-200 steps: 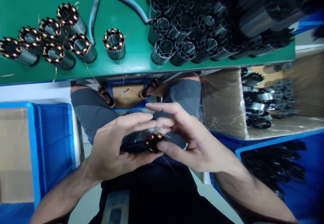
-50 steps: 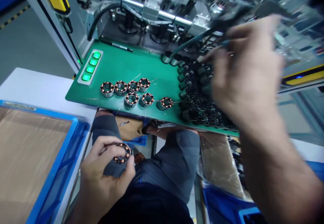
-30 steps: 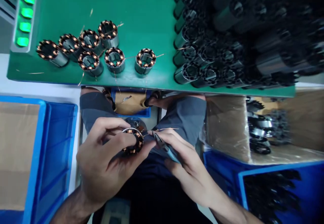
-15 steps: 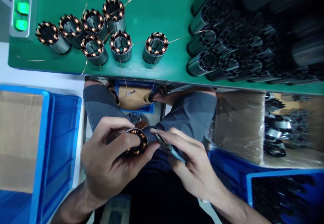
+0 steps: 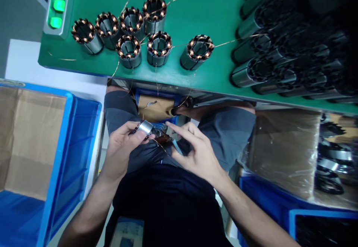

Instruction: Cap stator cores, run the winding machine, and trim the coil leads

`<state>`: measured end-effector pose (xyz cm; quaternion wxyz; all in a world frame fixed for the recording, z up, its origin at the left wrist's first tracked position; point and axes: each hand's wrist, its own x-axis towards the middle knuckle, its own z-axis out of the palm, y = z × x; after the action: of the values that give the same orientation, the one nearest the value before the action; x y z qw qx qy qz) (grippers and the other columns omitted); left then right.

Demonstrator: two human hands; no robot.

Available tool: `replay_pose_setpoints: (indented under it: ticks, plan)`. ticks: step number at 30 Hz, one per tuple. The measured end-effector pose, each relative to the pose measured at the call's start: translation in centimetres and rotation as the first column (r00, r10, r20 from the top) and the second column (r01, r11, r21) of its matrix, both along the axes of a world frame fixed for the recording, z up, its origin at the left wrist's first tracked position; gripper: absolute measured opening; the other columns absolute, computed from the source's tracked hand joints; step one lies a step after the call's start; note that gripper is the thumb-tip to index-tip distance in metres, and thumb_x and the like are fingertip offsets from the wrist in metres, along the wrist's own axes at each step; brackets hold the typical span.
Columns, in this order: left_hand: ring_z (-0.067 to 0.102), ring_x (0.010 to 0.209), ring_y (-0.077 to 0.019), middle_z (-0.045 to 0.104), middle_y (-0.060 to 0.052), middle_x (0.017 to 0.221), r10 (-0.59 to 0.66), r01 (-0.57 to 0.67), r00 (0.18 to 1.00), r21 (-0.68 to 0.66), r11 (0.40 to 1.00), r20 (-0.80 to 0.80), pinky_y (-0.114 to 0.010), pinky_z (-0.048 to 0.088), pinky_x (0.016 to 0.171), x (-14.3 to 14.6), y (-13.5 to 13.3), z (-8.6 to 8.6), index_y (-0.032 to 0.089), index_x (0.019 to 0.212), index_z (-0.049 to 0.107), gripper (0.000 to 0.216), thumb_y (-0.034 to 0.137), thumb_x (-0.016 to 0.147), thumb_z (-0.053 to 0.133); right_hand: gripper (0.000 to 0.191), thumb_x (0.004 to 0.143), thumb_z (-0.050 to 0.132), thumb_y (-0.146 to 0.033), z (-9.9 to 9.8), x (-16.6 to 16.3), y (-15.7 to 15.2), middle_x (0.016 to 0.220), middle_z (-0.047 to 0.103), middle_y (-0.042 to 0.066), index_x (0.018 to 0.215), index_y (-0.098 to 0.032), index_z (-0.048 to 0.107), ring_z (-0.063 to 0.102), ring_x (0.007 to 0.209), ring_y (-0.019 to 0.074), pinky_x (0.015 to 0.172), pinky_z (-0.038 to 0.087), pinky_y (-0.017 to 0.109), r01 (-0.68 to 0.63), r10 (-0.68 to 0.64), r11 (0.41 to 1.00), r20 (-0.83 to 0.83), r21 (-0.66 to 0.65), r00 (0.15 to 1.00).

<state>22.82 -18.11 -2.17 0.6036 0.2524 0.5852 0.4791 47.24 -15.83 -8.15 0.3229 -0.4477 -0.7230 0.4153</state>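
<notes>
A motor stator [image 5: 145, 127], a short steel cylinder with copper windings, lies tilted on its side in my left hand [image 5: 123, 142], whose fingers are closed around it. One loose copper wire trails from it toward my right hand [image 5: 197, 150]. That hand is closed on blue-handled pliers [image 5: 176, 147], with the index finger stretched along them; the jaws are hard to make out. Both hands are above my lap, in front of the green bench [image 5: 195, 1]. Below them a brown piece and a clear round container [image 5: 159, 129] are partly hidden.
Several wound stators [image 5: 159, 49] stand on the bench, wire ends sticking out. Rows of dark stators [image 5: 248, 73] fill its right side. A blue crate [image 5: 69, 127] is at left; a plastic-lined carton [image 5: 285, 146] with metal parts is at right. A blue bin [image 5: 156, 107] lies beneath the bench.
My left hand has turned the stator from ring-end up to its steel side showing. Both hands have moved slightly forward, and the pliers have drawn back from the windings. The view has shifted left.
</notes>
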Motion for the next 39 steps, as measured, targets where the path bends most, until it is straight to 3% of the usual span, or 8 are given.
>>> replay_pose_setpoints:
  ticks: [4,8,17,25,30,32,36,39]
  plan:
    - [0.087,0.091,-0.0171,0.090,-0.004,0.097,-0.033,0.031,0.989,0.018,0.999,0.147,-0.024,0.073,0.091,2.2,0.8,1.3,0.023,0.101,0.094,0.030,0.049,0.094,0.107,0.070,0.100,0.084,-0.013,1.5,1.1,-0.7,0.114,0.068,0.005,0.167,-0.032,0.078,0.073,0.103,0.0229,0.092,0.071,0.039,0.059,-0.082,0.953,0.066,0.296,0.994]
    - [0.085,0.088,-0.0196,0.091,-0.007,0.103,-0.130,0.120,0.969,0.058,0.991,0.212,-0.029,0.073,0.083,3.8,1.5,2.0,0.022,0.106,0.095,0.033,0.050,0.094,0.107,0.082,0.100,0.087,-0.012,2.8,1.6,-0.8,0.116,0.066,0.005,0.176,-0.040,0.070,0.072,0.101,0.0223,0.085,0.071,0.036,0.096,-0.112,0.929,0.025,0.358,0.993]
    - [0.082,0.086,-0.0153,0.091,-0.005,0.105,-0.186,0.167,0.949,0.095,0.981,0.253,-0.025,0.067,0.080,4.8,1.4,2.1,0.024,0.110,0.095,0.027,0.048,0.100,0.103,0.093,0.108,0.088,-0.014,3.0,2.4,-1.4,0.116,0.068,0.004,0.185,-0.053,0.055,0.073,0.098,0.0204,0.077,0.067,0.030,0.140,-0.129,0.953,-0.060,0.267,0.990]
    - [0.086,0.097,-0.0190,0.093,-0.005,0.111,-0.162,0.146,0.952,0.078,0.986,0.260,-0.030,0.071,0.090,5.1,1.0,1.9,0.024,0.112,0.093,0.029,0.049,0.101,0.102,0.059,0.111,0.083,-0.024,2.5,2.2,-1.5,0.110,0.073,0.005,0.168,-0.041,0.079,0.075,0.092,0.0211,0.075,0.069,0.033,0.166,-0.161,0.952,-0.038,0.256,0.986]
    - [0.086,0.095,-0.0179,0.093,-0.005,0.110,-0.169,0.153,0.950,0.082,0.985,0.263,-0.029,0.071,0.088,4.8,1.1,1.7,0.025,0.113,0.094,0.025,0.045,0.102,0.102,0.072,0.109,0.092,-0.026,2.0,2.3,-1.7,0.113,0.073,0.004,0.174,-0.047,0.072,0.075,0.095,0.0208,0.079,0.068,0.033,0.148,-0.130,0.968,-0.101,0.202,0.986]
    - [0.086,0.094,-0.0180,0.092,-0.004,0.107,-0.128,0.115,0.957,0.062,0.991,0.262,-0.029,0.071,0.089,5.2,1.2,1.2,0.024,0.110,0.093,0.027,0.046,0.099,0.104,0.072,0.110,0.091,-0.025,1.7,2.1,-1.5,0.113,0.072,0.004,0.175,-0.047,0.071,0.074,0.097,0.0209,0.083,0.068,0.033,0.124,-0.104,0.978,-0.122,0.170,0.987]
    - [0.088,0.091,-0.0182,0.088,-0.003,0.097,0.099,-0.096,0.986,-0.031,0.995,0.137,-0.028,0.073,0.088,5.4,1.3,0.2,0.020,0.097,0.086,0.042,0.055,0.090,0.107,0.060,0.114,0.082,-0.028,0.4,1.2,-0.8,0.104,0.071,0.003,0.174,-0.035,0.075,0.072,0.091,0.0205,0.085,0.068,0.034,0.071,-0.067,0.997,-0.082,0.044,0.994]
    - [0.091,0.098,-0.0209,0.088,-0.005,0.100,0.213,-0.214,0.977,-0.042,0.976,-0.022,-0.027,0.074,0.090,2.4,0.1,0.8,0.019,0.101,0.084,0.046,0.059,0.091,0.104,0.061,0.113,0.074,-0.032,-1.6,1.0,-0.2,0.108,0.078,0.006,0.173,-0.022,0.074,0.076,0.091,0.0224,0.085,0.068,0.035,0.033,-0.027,0.996,0.078,-0.082,0.997]
